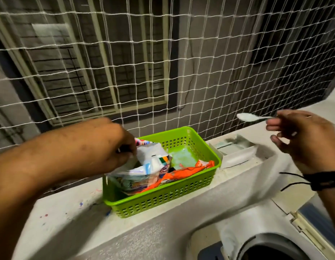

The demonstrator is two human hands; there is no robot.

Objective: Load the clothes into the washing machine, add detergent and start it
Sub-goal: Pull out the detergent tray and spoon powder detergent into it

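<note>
My left hand (114,147) is closed on the top edge of the crinkled white plastic detergent packet (144,169), holding it up inside the perforated lime-green plastic basket (163,199) on the pale ledge; an orange sachet (189,171) lies just right of my fingers. Further right, my right hand (301,139) pinches the handle of a small white plastic spoon (249,117) heaped with white powder, held level, my other fingers loose. Below that hand sits the open white detergent drawer (238,154), and lower still the washer's round drum opening (271,250). I judge I'm mid-dosing: tipping and starting remain; whether clothes are loaded, I cannot tell.
</note>
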